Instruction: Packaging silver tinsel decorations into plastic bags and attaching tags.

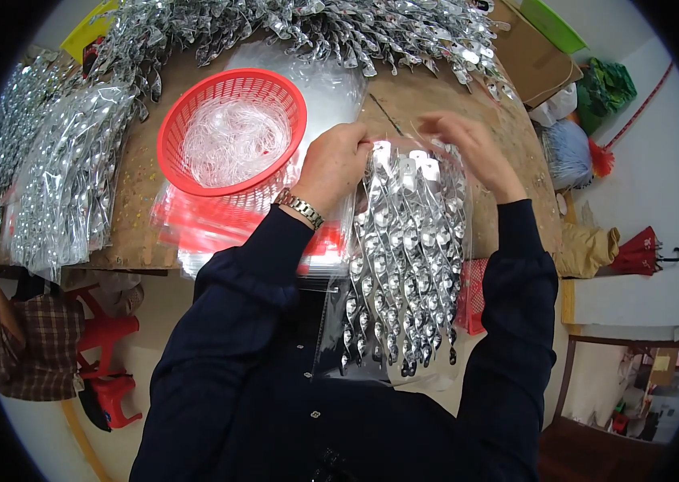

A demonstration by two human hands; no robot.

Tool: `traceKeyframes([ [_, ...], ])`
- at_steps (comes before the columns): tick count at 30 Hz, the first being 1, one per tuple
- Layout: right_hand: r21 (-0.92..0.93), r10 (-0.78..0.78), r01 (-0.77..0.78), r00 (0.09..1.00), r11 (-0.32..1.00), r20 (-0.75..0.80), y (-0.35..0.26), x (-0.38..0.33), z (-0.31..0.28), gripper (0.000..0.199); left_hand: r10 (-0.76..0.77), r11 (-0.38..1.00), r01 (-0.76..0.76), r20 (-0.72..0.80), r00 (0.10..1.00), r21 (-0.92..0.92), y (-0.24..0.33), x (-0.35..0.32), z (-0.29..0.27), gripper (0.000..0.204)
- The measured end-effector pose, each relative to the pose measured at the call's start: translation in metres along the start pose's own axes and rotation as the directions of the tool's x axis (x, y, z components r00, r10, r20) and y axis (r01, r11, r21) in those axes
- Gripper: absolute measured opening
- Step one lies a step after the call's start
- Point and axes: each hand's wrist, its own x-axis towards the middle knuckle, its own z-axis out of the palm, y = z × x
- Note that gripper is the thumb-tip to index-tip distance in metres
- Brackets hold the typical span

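A clear plastic bag (465, 210) hangs over the table's near edge with several shiny silver twisted strips (408, 257) inside, their flat tabs at the top. My left hand (333, 165), with a metal-band watch on its wrist, is closed on the bag's upper left corner. Beyond the bag's upper right corner, my right hand (474, 151) is slightly blurred, its fingers stretched out and apart. I cannot make out anything between them. A red plastic basket (169, 165) holding a tangle of clear thread (235, 140) stands left of my left hand.
Flat clear bags with red bands (203, 221) lie under the basket. Silver strips (307, 32) are heaped along the table's far side, and filled bags (74, 169) lie at its left. A person in a checked shirt (38, 345) is beside red stools (106, 337) at left.
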Motion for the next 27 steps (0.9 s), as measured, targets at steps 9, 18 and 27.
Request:
traceKeyframes([
  [9,-0.035,0.190,-0.196,0.974,0.980,-0.120,0.036,-0.044,-0.023,0.034,-0.015,0.999,0.014,-0.019,1.000,-0.029,-0.004,0.000,0.002,0.017],
  [18,-0.072,-0.076,0.053,0.930,0.996,-0.360,0.056,-0.030,-0.006,0.039,0.012,0.999,-0.013,-0.028,1.000,-0.043,-0.003,0.000,0.004,0.016],
  [27,-0.082,-0.054,0.042,0.987,0.996,-0.153,0.035,-0.028,0.018,0.035,0.025,0.998,-0.027,-0.045,0.999,-0.049,-0.007,-0.001,0.005,0.015],
])
